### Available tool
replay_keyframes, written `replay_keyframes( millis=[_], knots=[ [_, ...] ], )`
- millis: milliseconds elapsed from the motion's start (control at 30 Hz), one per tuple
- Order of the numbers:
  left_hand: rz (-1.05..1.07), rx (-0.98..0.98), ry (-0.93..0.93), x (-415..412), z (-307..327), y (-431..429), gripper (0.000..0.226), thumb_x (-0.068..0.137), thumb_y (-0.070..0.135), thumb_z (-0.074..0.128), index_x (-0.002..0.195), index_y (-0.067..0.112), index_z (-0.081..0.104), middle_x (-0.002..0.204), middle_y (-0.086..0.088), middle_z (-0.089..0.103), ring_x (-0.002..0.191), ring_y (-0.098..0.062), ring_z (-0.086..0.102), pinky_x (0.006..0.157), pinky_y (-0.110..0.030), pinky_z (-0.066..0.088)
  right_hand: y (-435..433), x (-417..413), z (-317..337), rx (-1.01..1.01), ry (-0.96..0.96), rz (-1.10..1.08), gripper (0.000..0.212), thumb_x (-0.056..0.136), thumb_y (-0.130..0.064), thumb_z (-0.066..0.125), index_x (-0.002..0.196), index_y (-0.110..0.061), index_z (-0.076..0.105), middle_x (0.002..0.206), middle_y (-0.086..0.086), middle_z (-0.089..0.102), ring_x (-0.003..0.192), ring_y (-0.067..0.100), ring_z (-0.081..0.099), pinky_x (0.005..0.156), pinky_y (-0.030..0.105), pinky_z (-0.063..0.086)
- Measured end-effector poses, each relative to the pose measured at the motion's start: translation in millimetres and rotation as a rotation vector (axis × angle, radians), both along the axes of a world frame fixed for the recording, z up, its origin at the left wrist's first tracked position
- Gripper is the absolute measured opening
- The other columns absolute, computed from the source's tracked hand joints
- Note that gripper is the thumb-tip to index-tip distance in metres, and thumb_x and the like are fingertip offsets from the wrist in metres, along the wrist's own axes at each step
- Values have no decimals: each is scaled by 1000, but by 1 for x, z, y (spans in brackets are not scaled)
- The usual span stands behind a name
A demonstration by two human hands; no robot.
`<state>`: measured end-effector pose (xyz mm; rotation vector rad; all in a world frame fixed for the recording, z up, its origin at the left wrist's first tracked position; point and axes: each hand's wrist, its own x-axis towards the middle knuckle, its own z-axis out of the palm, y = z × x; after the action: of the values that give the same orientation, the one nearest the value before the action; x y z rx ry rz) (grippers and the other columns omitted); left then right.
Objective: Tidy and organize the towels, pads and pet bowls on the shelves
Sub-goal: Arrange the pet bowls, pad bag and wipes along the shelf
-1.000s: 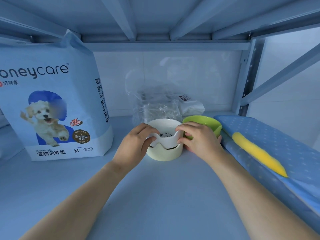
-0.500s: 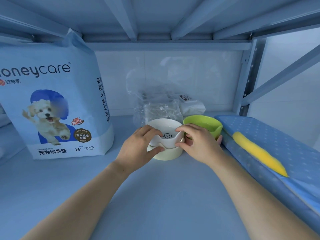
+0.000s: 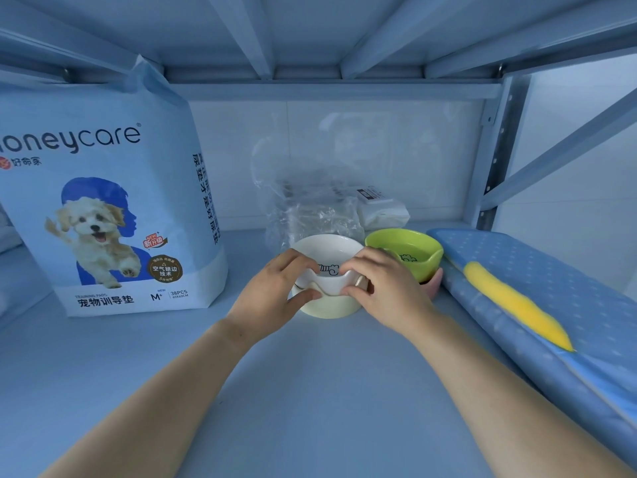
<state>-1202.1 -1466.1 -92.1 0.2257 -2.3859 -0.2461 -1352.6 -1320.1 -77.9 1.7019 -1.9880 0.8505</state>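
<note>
At frame centre, the white bowl (image 3: 324, 251) lay between 2 hands; left hand (image 3: 275, 294) and right hand (image 3: 389, 291) each pinched its near rim, green bowl (image 3: 406, 244) just right.

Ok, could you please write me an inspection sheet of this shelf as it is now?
Surface: blue shelf board, carrying everything below.
Job's things: white bowl on top of a cream bowl; green bowl on a pink bowl, just to the right; training pads bag upright at left; blue dotted pad lying at right.
Clutter: crumpled clear plastic bag and a white pack behind the bowls.
Grippers: left hand and right hand both grip the white bowl's front rim.
Cables: nothing seen.
Surroundings: metal upright at back right; tiled wall behind.
</note>
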Motion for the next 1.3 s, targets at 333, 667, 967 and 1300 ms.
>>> replay_keyframes(
  millis=[333,667,967,1300],
  knots=[
    [50,21,23,1,-6,4,34,86,29,64,117,25,51,116,11,50,96,-10,54,70,-29,49,4,5,-1,23,-60,-21,32,79,-16,71,110,-22,65,111,-4,56,100,17,55,80,18,37],
    [61,-11,35,-1,-9,10,40,85,38,55,122,29,44,124,10,48,107,-11,51,76,-26,48,16,-12,11,-142,-125,-92,38,82,-41,66,112,-19,63,112,-3,61,104,15,56,74,37,54],
    [106,152,83,-4,-2,15,29,89,35,58,113,19,54,107,13,51,81,-3,53,67,-12,34,22,-24,12,12,-129,-335,40,83,-16,63,122,-13,54,116,8,61,106,29,56,78,41,49],
    [145,201,130,-10,2,23,19,84,30,66,99,21,59,97,13,55,92,-8,50,69,-12,36,24,-23,15,-15,-181,-344,25,90,-8,52,112,-15,62,104,8,66,96,27,59,70,37,47]
  ],
)
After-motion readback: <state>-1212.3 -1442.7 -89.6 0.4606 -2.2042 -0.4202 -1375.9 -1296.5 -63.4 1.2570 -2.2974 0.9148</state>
